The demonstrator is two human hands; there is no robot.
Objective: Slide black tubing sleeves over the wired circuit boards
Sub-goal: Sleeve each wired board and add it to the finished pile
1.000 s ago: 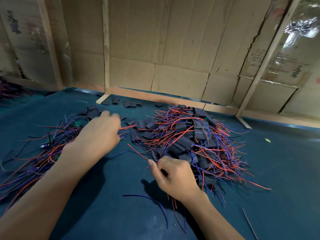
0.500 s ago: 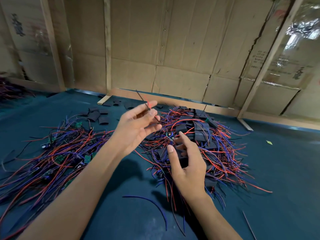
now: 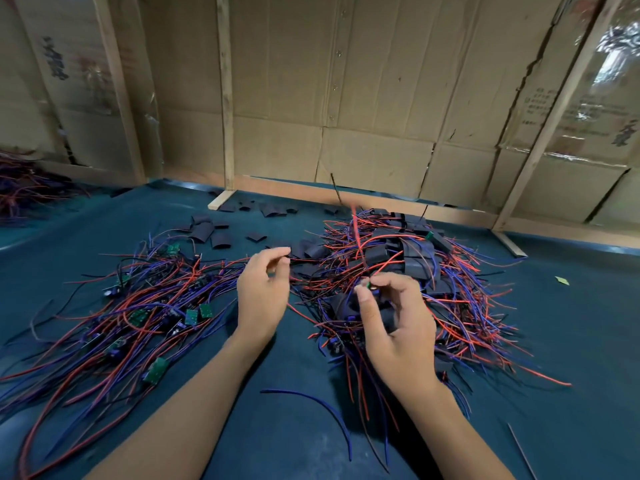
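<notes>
A person's two bare hands are working above a bench covered in dark teal fabric (image 3: 571, 341), between two heaps of wired parts. The right hand (image 3: 394, 320) is pinching a small green circuit board (image 3: 371, 285) between thumb and forefinger, its red wire (image 3: 356, 233) and a thin dark wire rising blurred toward the back wall; the other fingers are curling loosely, and whether they are holding the dark shape under the palm cannot be told. The left hand (image 3: 263, 292) is hovering just beside it, thumb and forefinger drawn together at the tip near a thin dark strand; whether they are actually gripping it is unclear.

Behind and to the right of the right hand, a pile of flat black tubing sleeves tangled with red and blue wires (image 3: 433, 265) is lying on the bench, touching the space under that hand. To the left of the left hand, a spread of bare green circuit boards with long red and blue wires (image 3: 138, 313) is fanning out toward the near edge. Loose black sleeve pieces (image 3: 211, 233) are lying scattered farther back, well apart from both hands. A single blue wire (image 3: 311, 403) is curving on the cloth between the forearms. Brown cardboard panels on wooden battens (image 3: 346, 98) are closing off the back.
</notes>
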